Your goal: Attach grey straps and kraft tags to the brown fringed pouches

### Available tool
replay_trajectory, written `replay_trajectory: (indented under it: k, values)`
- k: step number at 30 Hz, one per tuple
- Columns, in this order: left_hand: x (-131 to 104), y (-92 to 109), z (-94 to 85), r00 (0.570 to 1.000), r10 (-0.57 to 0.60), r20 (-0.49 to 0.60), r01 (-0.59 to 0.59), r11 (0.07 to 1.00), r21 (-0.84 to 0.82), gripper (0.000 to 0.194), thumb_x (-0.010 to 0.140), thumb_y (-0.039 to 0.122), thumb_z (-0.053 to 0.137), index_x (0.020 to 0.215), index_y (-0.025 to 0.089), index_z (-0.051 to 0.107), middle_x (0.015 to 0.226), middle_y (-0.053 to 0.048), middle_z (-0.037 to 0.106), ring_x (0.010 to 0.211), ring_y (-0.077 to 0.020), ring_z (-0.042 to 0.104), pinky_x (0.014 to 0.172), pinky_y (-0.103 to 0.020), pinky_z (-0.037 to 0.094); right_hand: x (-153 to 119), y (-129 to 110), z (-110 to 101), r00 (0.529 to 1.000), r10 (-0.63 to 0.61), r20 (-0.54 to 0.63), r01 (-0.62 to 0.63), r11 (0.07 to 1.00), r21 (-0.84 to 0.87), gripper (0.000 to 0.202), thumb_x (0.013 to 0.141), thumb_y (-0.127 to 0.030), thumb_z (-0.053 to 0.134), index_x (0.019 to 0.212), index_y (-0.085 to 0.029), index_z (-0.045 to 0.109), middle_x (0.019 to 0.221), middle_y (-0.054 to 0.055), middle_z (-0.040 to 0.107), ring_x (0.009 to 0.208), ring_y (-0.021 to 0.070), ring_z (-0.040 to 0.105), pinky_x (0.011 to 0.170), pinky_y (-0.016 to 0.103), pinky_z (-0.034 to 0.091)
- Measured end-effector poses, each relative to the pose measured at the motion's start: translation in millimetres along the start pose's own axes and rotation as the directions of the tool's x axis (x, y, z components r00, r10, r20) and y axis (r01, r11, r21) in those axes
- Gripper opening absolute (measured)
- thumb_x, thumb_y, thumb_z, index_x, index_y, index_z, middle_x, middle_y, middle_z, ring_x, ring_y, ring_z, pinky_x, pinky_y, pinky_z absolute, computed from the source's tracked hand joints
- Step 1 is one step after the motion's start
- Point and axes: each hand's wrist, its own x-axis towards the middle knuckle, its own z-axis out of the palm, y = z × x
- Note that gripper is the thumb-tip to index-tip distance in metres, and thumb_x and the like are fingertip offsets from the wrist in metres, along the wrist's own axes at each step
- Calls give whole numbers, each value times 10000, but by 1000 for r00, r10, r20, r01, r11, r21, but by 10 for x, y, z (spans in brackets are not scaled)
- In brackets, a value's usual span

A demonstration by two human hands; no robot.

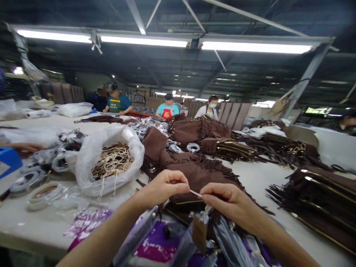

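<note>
Between my two hands a short white string (195, 193) is stretched. My left hand (167, 185) pinches one end of it, and my right hand (225, 198) pinches the other. Below them hangs a brown tag (199, 234), close to grey plastic-wrapped straps (229, 237). Behind my hands lies a dark brown fringed bag (191, 172) with a gold zipper edge. To the left, an open clear plastic bag (83, 167) holds a heap of tags with cream strings (112, 161).
Rolls of tape (44, 194) and wrapped straps lie at the left on the white table (22, 231). Stacked brown fringed bags (328, 200) are at the right. Another person's hand (26, 148) reaches in at the left edge. Several people are across the table.
</note>
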Motion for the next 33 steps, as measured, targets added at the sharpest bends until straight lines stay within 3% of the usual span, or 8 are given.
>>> replay_trajectory:
  k: [5, 9, 12, 17, 19, 21, 24, 33]
  values:
    - [196, -96, 288, 998, 69, -5, -64, 947, 314, 165, 832, 262, 509, 731, 169, 600, 671, 30, 552, 646, -121, 483, 584, -217, 351, -534, 136, -542, 980, 90, -175, -109, 989, -101, 366, 869, -533, 604, 743, -211, 723, 672, 14, 615, 632, 162, 519, 560, 255, 407]
    - [364, -238, 585, 993, 80, 81, -114, 668, 736, 216, 873, 124, 467, 705, 182, 591, 734, -11, 622, 703, -160, 555, 650, -262, 381, -914, 327, -847, 929, 179, -323, -187, 982, 4, 472, 812, -649, 621, 769, -195, 742, 628, 6, 563, 543, 133, 428, 495, 255, 363]
    - [457, -306, 733, 986, 95, 138, -166, 446, 880, 217, 895, 86, 440, 793, 194, 599, 877, -44, 641, 807, -198, 588, 702, -295, 412, -1135, 503, -924, 910, 187, -370, -192, 981, 23, 466, 808, -650, 626, 736, -201, 731, 679, 28, 589, 621, 173, 504, 570, 286, 427]
    - [653, -233, 958, 960, 181, 214, -267, 355, 896, 118, 914, 148, 504, 892, 195, 609, 1039, -62, 621, 956, -227, 563, 819, -335, 449, -1306, 801, -852, 883, 205, -422, -165, 978, 130, 393, 808, -573, 684, 672, -205, 695, 1109, 102, 661, 1132, 302, 539, 949, 380, 414]
    - [774, -204, 1131, 930, 220, 295, -354, 323, 878, 167, 922, 126, 479, 868, 195, 621, 1038, -57, 624, 966, -224, 557, 846, -342, 451, -1296, 930, -785, 855, 295, -426, -145, 925, 350, 388, 808, -578, 686, 743, -196, 684, 875, 64, 669, 839, 207, 599, 759, 311, 468]
    - [914, -212, 1329, 888, 262, 379, -444, 267, 856, 184, 918, 120, 476, 846, 192, 629, 1060, -63, 623, 1010, -235, 547, 885, -359, 447, -1258, 1063, -714, 833, 397, -384, -121, 810, 574, 429, 772, -614, 705, 768, -191, 632, 564, -57, 478, 477, 88, 373, 471, 210, 331]
    - [1126, -298, 1551, 868, 290, 404, -467, 198, 862, 188, 861, 94, 520, 980, 180, 637, 1149, -98, 606, 1105, -274, 522, 960, -408, 428, -1189, 1232, -619, 816, 466, -341, -129, 723, 678, 495, 705, -662, 733, 749, -204, 548, 509, -139, 215, 446, 60, 94, 408, 198, 78]
    - [1361, -431, 1518, 929, 236, 283, -356, 370, 858, 288, 897, 54, 444, 1063, 163, 652, 1223, -94, 652, 1160, -243, 561, 1018, -359, 432, -929, 1505, -350, 868, 120, -481, -177, 981, -74, 159, 817, -292, 576, 687, -213, 626, 982, 67, 659, 895, 225, 603, 784, 330, 452]
